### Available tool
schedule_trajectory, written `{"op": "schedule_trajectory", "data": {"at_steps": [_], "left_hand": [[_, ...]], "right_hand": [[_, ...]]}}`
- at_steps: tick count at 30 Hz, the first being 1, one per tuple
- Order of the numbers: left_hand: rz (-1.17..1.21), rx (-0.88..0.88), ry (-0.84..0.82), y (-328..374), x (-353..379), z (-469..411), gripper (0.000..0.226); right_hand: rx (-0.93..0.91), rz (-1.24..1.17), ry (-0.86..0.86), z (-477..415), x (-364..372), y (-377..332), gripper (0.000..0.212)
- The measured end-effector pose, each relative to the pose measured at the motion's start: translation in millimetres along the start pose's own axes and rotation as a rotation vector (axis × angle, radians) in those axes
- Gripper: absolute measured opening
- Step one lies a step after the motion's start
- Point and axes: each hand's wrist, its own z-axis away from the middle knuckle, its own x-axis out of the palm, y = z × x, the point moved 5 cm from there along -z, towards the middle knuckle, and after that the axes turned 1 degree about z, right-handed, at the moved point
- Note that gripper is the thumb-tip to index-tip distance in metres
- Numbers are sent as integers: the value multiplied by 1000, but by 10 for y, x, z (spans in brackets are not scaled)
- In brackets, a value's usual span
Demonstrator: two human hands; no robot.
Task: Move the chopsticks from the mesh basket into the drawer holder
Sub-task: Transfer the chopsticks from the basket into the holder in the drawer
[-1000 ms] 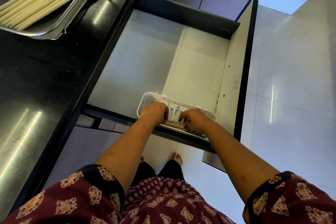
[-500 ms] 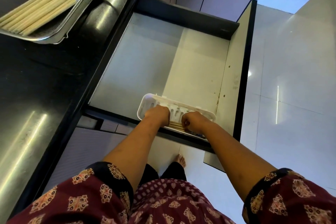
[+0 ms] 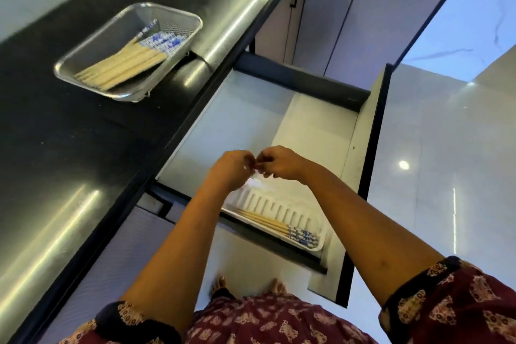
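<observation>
A steel mesh basket [image 3: 178,54] sits on the black counter, with several wooden chopsticks [image 3: 125,64] with blue-and-white tops lying in it. In the open drawer [image 3: 229,126], a white slotted holder [image 3: 282,208] rests at the front edge with a few chopsticks [image 3: 279,226] laid along its near side. My left hand [image 3: 230,169] and my right hand [image 3: 280,163] hover above the holder, fingertips nearly touching each other, fingers curled. Neither hand holds anything that I can see.
The black glossy counter [image 3: 69,162] runs along the left. Grey cabinet doors [image 3: 343,14] stand behind the drawer. White tiled floor [image 3: 446,148] lies to the right, and my bare feet [image 3: 220,283] show below the drawer front.
Both hands have lifted off the chopsticks in the holder and risen above it, coming together. My view has tilted up, so the whole basket shows.
</observation>
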Motion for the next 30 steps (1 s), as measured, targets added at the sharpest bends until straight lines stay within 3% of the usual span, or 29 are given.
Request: {"op": "schedule_trajectory", "data": {"at_steps": [3, 6, 16, 23, 30], "left_hand": [[124, -12, 212, -46, -472, 114, 19], [194, 6, 360, -101, -914, 241, 18], [307, -57, 679, -803, -2151, 294, 16], [212, -141, 596, -1289, -2481, -200, 18], [38, -195, 411, -1563, -2527, -545, 21]], "right_hand": [[-138, 68, 130, -50, -195, -409, 20], [-266, 75, 149, -124, -275, -825, 22], [-504, 161, 205, -693, -309, -2034, 17], [-464, 339, 341, -1325, -304, -2551, 15], [-330, 784, 251, -1822, -52, -2748, 38]]}}
